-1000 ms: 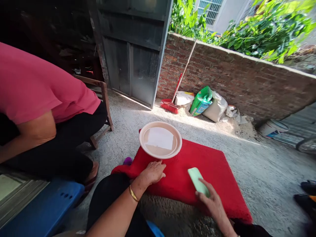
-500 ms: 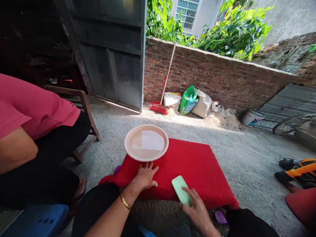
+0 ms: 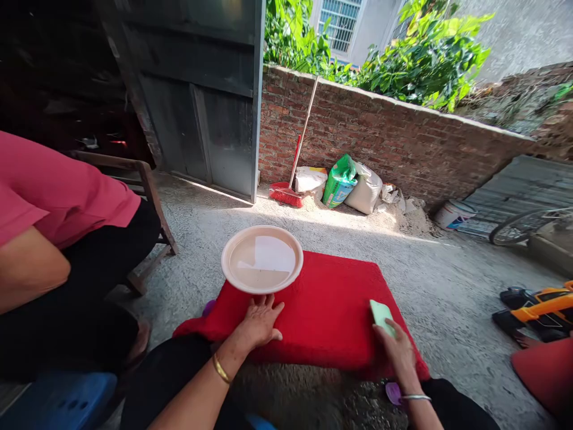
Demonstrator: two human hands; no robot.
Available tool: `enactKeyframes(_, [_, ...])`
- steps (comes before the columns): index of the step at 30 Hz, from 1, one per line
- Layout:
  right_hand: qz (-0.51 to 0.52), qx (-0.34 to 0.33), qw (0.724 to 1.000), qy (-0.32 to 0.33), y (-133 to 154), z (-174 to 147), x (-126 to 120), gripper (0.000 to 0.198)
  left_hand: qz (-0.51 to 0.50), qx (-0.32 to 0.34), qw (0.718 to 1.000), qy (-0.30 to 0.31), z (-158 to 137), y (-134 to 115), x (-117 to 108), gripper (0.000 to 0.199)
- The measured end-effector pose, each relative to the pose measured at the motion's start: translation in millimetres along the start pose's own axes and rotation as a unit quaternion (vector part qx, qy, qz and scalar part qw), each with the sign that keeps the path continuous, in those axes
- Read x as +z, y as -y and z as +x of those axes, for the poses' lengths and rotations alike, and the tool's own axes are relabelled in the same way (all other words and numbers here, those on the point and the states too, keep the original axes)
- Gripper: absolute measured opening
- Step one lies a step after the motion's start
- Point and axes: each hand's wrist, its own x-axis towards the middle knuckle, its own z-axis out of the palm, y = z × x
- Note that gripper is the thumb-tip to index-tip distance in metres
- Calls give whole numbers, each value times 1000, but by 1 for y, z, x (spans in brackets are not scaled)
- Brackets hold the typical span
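Note:
A red cloth covers a low table or stool in front of me. On its far left part stands a round, pale pink basin holding clear water that reflects light. My left hand lies on the cloth just below the basin, fingers spread and empty, the fingertips close to the rim. Near the cloth's right edge, my right hand has its thumb and fingers around the lower end of a flat, pale green phone. The phone's upper part sticks out beyond the fingers.
At the left sits a person in a pink shirt, beside a wooden chair and a blue plastic stool. A broom and several sacks lean against the brick wall. An orange and black object is at the right.
My right hand has moved right across the cloth with the phone, from near the middle to the right edge. The left hand keeps its place by the basin.

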Motion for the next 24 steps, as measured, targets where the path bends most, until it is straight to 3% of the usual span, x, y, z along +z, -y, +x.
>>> enactKeyframes(2, [6,-75,993,93,21,-43,31,71,7,1,1000,-4,0,1,1,83])
enactKeyframes(4, [35,-147,964,219,40,-87,59,61,11,3,1000,-9,0,1,2,82])
enactKeyframes(6, [64,-184,925,325,51,-114,73,55,12,3,1000,-12,0,1,2,81])
enactKeyframes(7, [79,-187,916,347,53,-118,74,53,11,3,1000,-12,0,1,3,81])
enactKeyframes(9, [112,-167,929,312,47,-103,62,52,7,3,1000,-11,1,1,3,82])
enactKeyframes(13, [104,-34,992,66,10,-20,11,72,-8,2,1000,-7,4,1,6,87])
enactKeyframes(16, [15,73,997,-29,-14,29,-20,86,-11,4,1000,-8,7,1,8,89])
enactKeyframes(19, [-48,79,996,-17,-14,25,-16,89,-11,4,1000,-9,7,1,8,88])
enactKeyframes(22, [-17,-35,997,66,5,-32,21,81,-7,1,1000,-10,5,1,5,88])
enactKeyframes(24, [29,-133,975,178,21,-79,49,66,-1,1,1000,-10,3,0,4,87])
